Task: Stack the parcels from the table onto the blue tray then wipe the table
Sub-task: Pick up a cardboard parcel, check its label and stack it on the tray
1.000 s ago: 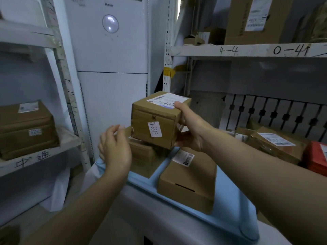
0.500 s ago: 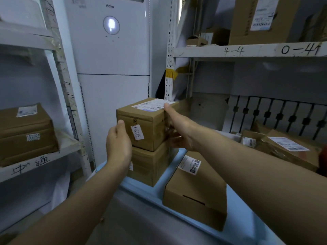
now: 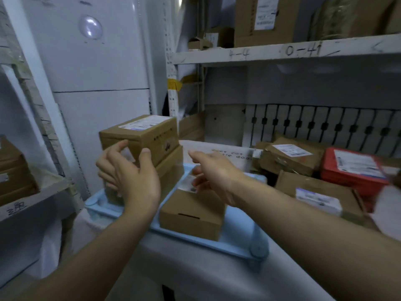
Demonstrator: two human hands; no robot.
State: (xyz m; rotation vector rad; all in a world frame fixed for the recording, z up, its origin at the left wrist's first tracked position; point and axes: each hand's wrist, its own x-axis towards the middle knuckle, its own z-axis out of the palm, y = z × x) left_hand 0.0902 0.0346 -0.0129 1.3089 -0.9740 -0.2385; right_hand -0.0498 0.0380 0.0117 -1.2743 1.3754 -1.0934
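Parcels (image 3: 288, 156) crowd white table (image 3: 195, 268) beside blue tray (image 3: 238, 242).

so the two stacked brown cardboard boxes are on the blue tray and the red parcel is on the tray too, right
Not quite. The head view shows the red parcel on the table, right of the blue tray. The two stacked brown cardboard boxes are on the tray.

Your parcels (image 3: 138, 135) are matt brown cardboard with smooth white paper labels. The blue tray (image 3: 245, 240) looks like smooth moulded plastic. One red parcel (image 3: 351, 170) has a slight sheen. A pale matt cloth covers your table (image 3: 217, 276).
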